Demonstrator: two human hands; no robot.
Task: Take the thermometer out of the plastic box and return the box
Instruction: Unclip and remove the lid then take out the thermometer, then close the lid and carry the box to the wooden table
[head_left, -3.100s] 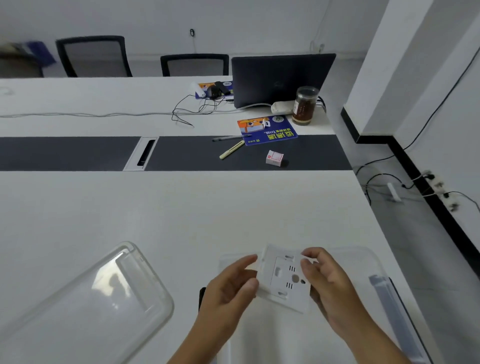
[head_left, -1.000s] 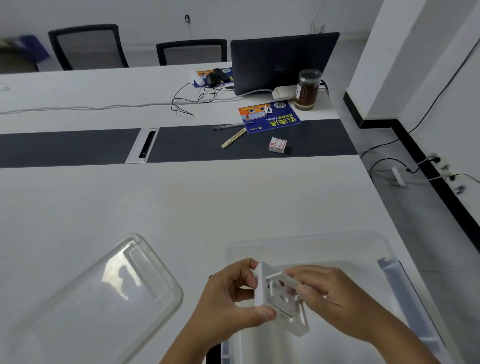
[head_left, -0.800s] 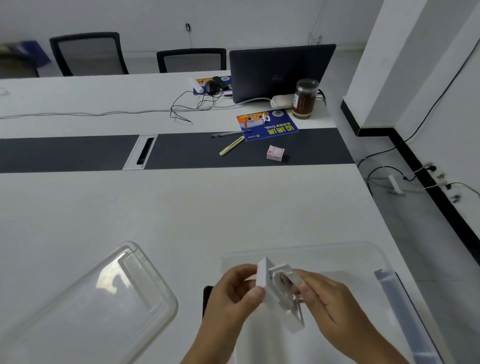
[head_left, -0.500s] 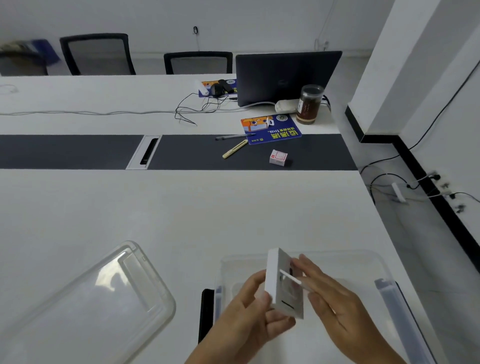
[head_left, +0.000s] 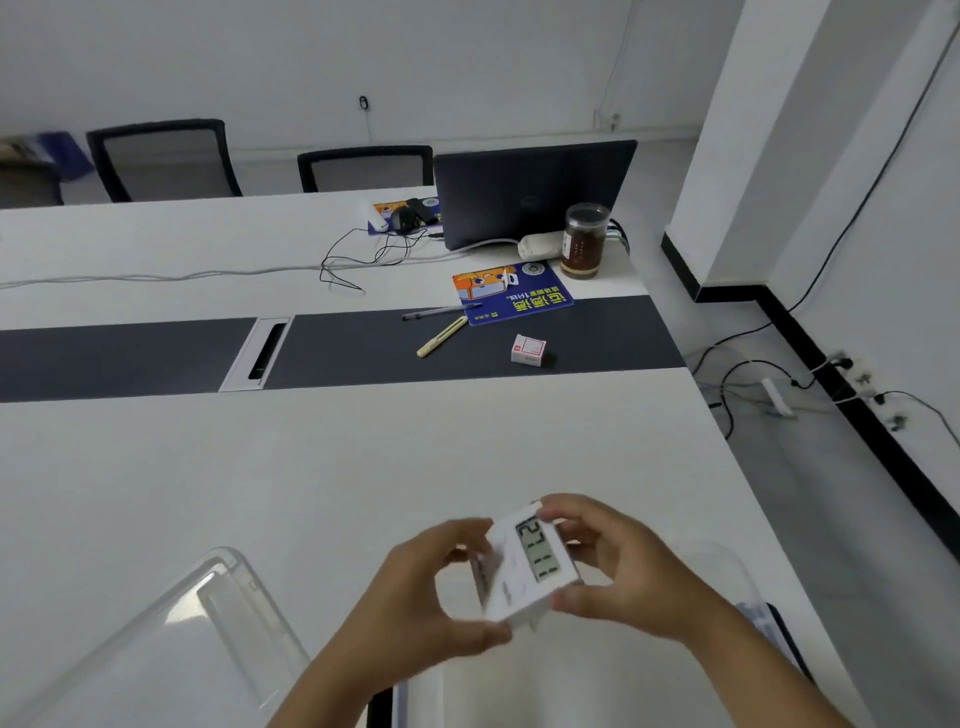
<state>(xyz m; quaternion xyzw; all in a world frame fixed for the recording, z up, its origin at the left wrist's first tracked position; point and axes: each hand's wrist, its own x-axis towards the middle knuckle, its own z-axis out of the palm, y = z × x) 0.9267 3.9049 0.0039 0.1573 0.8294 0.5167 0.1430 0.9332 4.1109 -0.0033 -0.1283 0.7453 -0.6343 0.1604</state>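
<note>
Both the left hand (head_left: 415, 597) and right hand (head_left: 623, 577) clasp the thermometer (head_left: 527, 564), display up, directly above the open plastic box (head_left: 727, 571).

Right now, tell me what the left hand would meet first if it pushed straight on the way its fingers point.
The thermometer: the left hand already grips its left side, fingers pointing right toward it.

Bkgd, far end of white desk (head_left: 363, 467): I see dark laptop (head_left: 530, 192), lid toward cam; brown jar (head_left: 584, 240) just R of it, blue leaflet (head_left: 511, 292) in front. On the dark strip: pen (head_left: 439, 313), cream marker (head_left: 441, 336), small white/red box (head_left: 528, 349), poss. an eraser. Two chairs (head_left: 161, 156) behind desk.
</note>
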